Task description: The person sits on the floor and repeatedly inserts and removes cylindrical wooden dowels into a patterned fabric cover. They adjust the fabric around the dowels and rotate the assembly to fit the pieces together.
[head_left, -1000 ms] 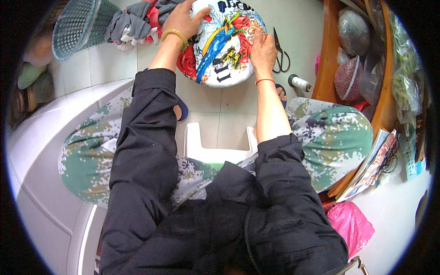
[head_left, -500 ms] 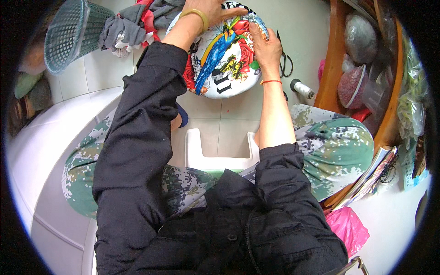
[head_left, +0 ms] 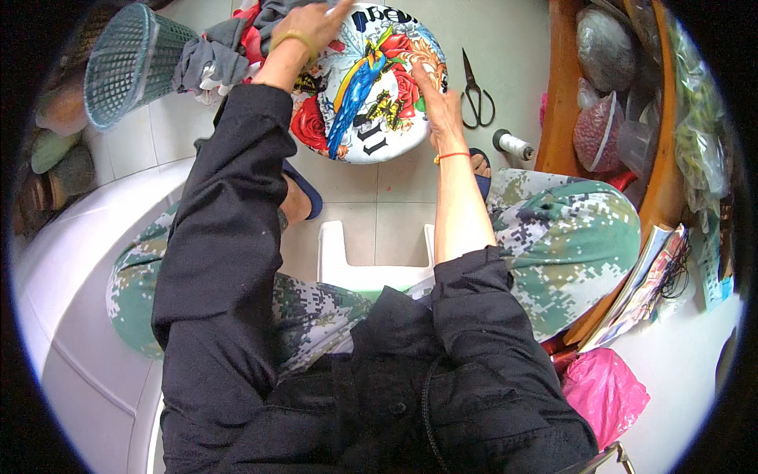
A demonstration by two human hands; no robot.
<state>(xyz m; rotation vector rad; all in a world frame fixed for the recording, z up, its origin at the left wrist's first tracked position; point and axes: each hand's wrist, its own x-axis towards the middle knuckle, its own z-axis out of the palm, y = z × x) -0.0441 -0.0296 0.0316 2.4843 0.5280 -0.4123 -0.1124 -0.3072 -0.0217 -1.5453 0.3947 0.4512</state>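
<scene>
A round padded cushion [head_left: 359, 99] with a white cover, printed with a blue and yellow parrot, red roses and butterflies, lies between my hands at the top of the view. My left hand [head_left: 309, 28], a yellow bangle on its wrist, is at the cushion's upper left edge with a finger stretched out. At the right rim my right hand [head_left: 440, 110] holds the cushion, thumb on top and the other fingers mostly hidden at its side. What supports the cushion is hidden beneath it.
Black scissors [head_left: 477, 99] and a spool of white thread [head_left: 515, 147] lie on the floor at the right. Left stands a green mesh basket [head_left: 118, 67] beside grey and red cloths [head_left: 212, 59]. A wooden shelf [head_left: 559, 87] holds bagged items. A pink plastic bag [head_left: 605, 395] lies lower right.
The cushion has shifted slightly left in view. My left hand has moved left and toward the cushion's edge; my right hand has slid lower along the right rim.
</scene>
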